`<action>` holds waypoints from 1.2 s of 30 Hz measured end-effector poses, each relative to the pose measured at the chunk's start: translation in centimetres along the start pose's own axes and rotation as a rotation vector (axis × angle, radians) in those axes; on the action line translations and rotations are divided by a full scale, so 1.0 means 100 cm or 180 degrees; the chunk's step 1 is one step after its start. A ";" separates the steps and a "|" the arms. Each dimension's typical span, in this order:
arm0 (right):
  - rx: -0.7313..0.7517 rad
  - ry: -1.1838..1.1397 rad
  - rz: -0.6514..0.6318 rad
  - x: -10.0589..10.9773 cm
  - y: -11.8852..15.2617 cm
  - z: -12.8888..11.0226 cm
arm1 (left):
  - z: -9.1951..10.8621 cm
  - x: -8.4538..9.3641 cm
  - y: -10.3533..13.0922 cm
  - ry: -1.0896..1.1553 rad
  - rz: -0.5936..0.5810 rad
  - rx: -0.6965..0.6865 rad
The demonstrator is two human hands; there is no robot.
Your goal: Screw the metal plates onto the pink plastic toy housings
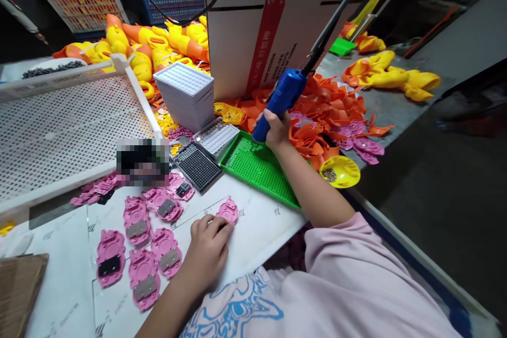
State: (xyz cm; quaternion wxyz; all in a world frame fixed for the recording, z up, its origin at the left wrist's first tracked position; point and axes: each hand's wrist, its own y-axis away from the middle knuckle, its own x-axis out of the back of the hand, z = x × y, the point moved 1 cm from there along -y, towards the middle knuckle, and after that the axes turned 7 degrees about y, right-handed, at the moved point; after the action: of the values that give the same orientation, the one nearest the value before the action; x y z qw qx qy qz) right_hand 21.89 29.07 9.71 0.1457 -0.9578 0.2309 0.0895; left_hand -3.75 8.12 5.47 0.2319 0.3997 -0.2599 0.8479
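Note:
My right hand [276,129] is closed around a blue electric screwdriver [283,95], held tilted above the green tray [263,161]. A cable and a metal rod run up from the tool's top. On the white tabletop, my left hand [208,245] grips the near end of a pink plastic casing [228,208], and its fingers cover part of the piece. To the left lie several similar pink casings [144,280] with grey or black covers fitted on them. A yellow bowl [349,171] with small metal pieces, probably screws, stands beyond my right forearm.
A black grid tray [197,165] and a white tray [217,139] lie beside a stack of white trays [186,97]. The large white perforated crate [59,132] fills the left. Orange parts [328,111] and yellow pieces [154,42] pile around a big carton [241,31].

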 end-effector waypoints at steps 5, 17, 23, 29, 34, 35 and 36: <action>-0.0004 0.0156 -0.0217 -0.001 -0.002 0.002 | 0.003 -0.008 0.002 0.0184 -0.0057 -0.0192; 0.0005 0.0221 -0.0017 -0.009 0.002 -0.005 | 0.000 -0.008 0.007 0.0246 0.0068 -0.0285; -0.0005 0.0214 -0.0014 -0.011 0.004 -0.006 | -0.005 -0.014 0.011 0.0203 0.0187 -0.0180; 0.0018 0.0112 0.0193 -0.009 0.001 -0.010 | -0.009 -0.024 0.015 0.0001 0.0300 -0.0019; 0.0158 -0.0040 0.0033 -0.003 0.017 -0.041 | -0.009 -0.026 0.013 -0.0115 0.0258 0.0067; 0.0119 -0.0059 -0.0059 -0.002 0.026 -0.048 | -0.009 -0.026 0.013 -0.0114 0.0246 0.0061; 0.0040 -0.0086 -0.0161 -0.001 0.038 -0.055 | -0.008 -0.026 0.013 -0.0102 0.0233 0.0054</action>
State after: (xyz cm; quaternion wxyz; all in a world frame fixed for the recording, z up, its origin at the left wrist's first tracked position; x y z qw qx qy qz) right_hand 20.62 24.09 14.04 0.1570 -0.9611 0.2051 0.0973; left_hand -3.51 7.22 2.64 0.1931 0.4054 -0.2709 0.8515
